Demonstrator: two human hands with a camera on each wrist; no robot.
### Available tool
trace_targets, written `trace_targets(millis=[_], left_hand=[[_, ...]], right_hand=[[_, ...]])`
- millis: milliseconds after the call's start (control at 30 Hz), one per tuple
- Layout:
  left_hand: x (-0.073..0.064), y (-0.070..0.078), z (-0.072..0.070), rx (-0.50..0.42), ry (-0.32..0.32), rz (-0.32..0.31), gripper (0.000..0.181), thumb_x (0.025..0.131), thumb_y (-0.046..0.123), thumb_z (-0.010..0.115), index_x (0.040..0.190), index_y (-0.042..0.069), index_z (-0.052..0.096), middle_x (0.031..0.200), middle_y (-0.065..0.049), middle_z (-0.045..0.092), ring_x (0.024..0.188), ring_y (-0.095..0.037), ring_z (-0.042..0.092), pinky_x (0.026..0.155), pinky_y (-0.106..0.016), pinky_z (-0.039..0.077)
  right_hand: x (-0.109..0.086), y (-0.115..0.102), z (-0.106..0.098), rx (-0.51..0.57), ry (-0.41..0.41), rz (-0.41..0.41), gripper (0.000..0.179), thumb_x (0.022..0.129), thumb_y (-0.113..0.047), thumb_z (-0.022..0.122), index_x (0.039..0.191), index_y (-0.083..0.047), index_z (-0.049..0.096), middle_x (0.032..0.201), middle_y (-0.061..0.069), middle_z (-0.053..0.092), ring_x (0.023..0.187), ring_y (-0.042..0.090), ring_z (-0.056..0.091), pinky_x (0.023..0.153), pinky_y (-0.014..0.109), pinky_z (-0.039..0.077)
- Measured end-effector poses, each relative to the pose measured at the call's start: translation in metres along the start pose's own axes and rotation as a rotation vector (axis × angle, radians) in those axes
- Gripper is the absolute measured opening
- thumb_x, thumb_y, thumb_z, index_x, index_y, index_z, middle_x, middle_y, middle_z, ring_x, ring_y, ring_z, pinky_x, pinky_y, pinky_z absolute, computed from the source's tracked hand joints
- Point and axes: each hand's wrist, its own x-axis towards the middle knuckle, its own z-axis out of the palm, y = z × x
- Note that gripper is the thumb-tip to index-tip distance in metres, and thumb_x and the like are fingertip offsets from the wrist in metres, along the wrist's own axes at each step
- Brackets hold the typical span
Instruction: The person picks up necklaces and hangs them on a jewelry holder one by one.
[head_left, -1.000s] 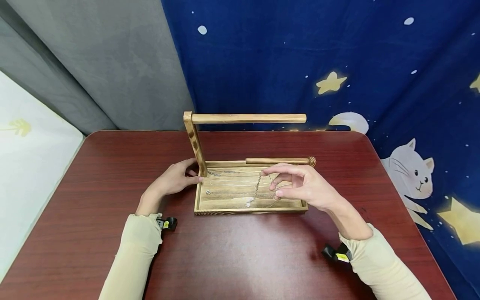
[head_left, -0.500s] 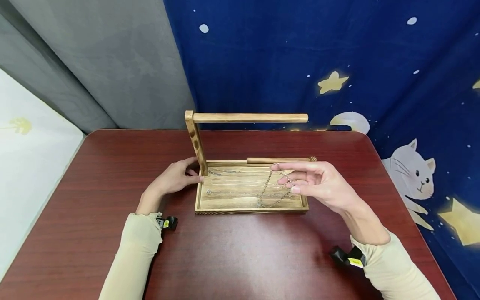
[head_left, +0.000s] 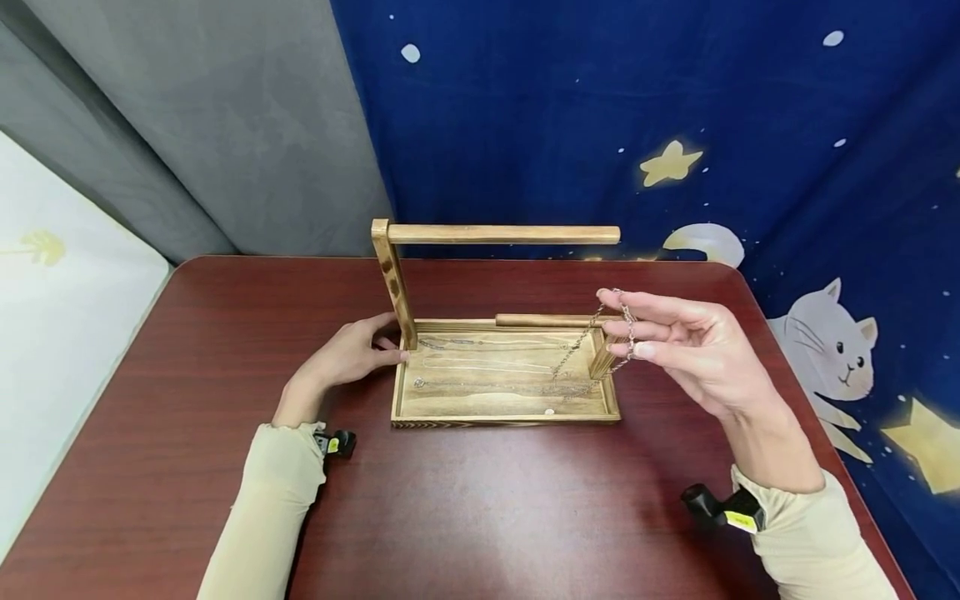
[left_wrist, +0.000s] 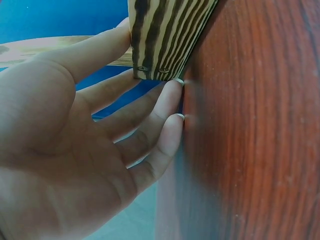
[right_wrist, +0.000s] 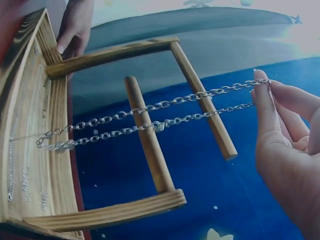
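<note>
A silver chain-link necklace (head_left: 579,340) hangs in a long loop from my right hand (head_left: 693,350), pinched between thumb and fingertips. Its lower part reaches down over the wooden tray of a jewelry stand (head_left: 504,420). In the right wrist view, the necklace (right_wrist: 172,102) crosses in front of the stand's two bars. My left hand (head_left: 348,356) holds the tray's left end, thumb at the rim beside the tall post (head_left: 393,283). The left wrist view shows thumb and fingers on either side of the striped wooden end (left_wrist: 165,40).
Several thin necklaces (head_left: 487,367) lie along the tray floor, one with a small round pendant (head_left: 419,382). A high bar (head_left: 504,235) and a lower bar (head_left: 551,320) run above the tray. The dark red table (head_left: 465,500) meets a blue curtain (head_left: 510,108) behind.
My right hand has moved right and up with the necklace, drawing it off toward the tray's right end and uncovering the short right post. The left hand stays in place.
</note>
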Motion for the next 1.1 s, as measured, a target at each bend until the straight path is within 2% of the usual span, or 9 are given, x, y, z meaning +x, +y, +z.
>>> trace_targets(millis=[100, 267, 500, 667, 900, 1100], left_hand=[[0.001, 0.0, 0.0, 0.002, -0.003, -0.004, 0.069, 0.092, 0.03, 0.073, 0.148, 0.004, 0.043, 0.095, -0.005, 0.073, 0.089, -0.019, 0.067, 0.081, -0.038, 0.046], [0.003, 0.001, 0.0, 0.002, -0.01, -0.009, 0.069, 0.092, 0.031, 0.073, 0.148, 0.005, 0.043, 0.095, -0.005, 0.073, 0.089, -0.018, 0.067, 0.081, -0.037, 0.046], [0.002, 0.003, 0.001, -0.011, -0.002, 0.002, 0.068, 0.091, 0.031, 0.074, 0.147, 0.006, 0.044, 0.095, -0.005, 0.072, 0.089, -0.018, 0.067, 0.08, -0.037, 0.046], [0.0, 0.001, 0.003, -0.018, -0.002, -0.005, 0.07, 0.092, 0.031, 0.073, 0.149, 0.006, 0.042, 0.096, -0.005, 0.072, 0.089, -0.018, 0.066, 0.079, -0.036, 0.046], [0.0, 0.001, 0.002, -0.024, -0.008, -0.015, 0.07, 0.092, 0.031, 0.073, 0.15, 0.007, 0.041, 0.096, -0.006, 0.072, 0.088, -0.018, 0.066, 0.078, -0.036, 0.046], [0.0, 0.001, 0.001, -0.019, -0.007, -0.019, 0.069, 0.092, 0.031, 0.073, 0.149, 0.008, 0.042, 0.094, -0.004, 0.072, 0.086, -0.017, 0.065, 0.078, -0.036, 0.046]], right_hand=[[-0.002, -0.007, -0.003, 0.014, 0.015, -0.027, 0.052, 0.088, 0.03, 0.044, 0.139, 0.018, 0.042, 0.143, 0.031, 0.047, 0.122, 0.037, 0.058, 0.095, 0.04, 0.05], [-0.006, -0.016, -0.01, 0.062, 0.09, -0.065, 0.049, 0.089, 0.031, 0.04, 0.137, 0.021, 0.042, 0.14, 0.034, 0.047, 0.118, 0.038, 0.061, 0.095, 0.039, 0.049], [-0.008, -0.025, -0.024, 0.269, 0.121, -0.134, 0.047, 0.09, 0.033, 0.033, 0.135, 0.024, 0.042, 0.137, 0.04, 0.046, 0.11, 0.039, 0.065, 0.089, 0.038, 0.053], [-0.005, -0.034, -0.032, 0.333, 0.171, -0.13, 0.047, 0.091, 0.032, 0.03, 0.136, 0.023, 0.04, 0.135, 0.041, 0.046, 0.108, 0.041, 0.065, 0.086, 0.038, 0.054], [0.001, -0.041, -0.04, 0.325, 0.258, -0.113, 0.049, 0.092, 0.031, 0.029, 0.139, 0.021, 0.038, 0.134, 0.039, 0.049, 0.105, 0.04, 0.066, 0.085, 0.038, 0.054], [0.014, -0.039, -0.044, 0.228, 0.322, -0.066, 0.046, 0.093, 0.028, 0.034, 0.137, 0.021, 0.041, 0.134, 0.038, 0.049, 0.105, 0.037, 0.068, 0.084, 0.036, 0.055]])
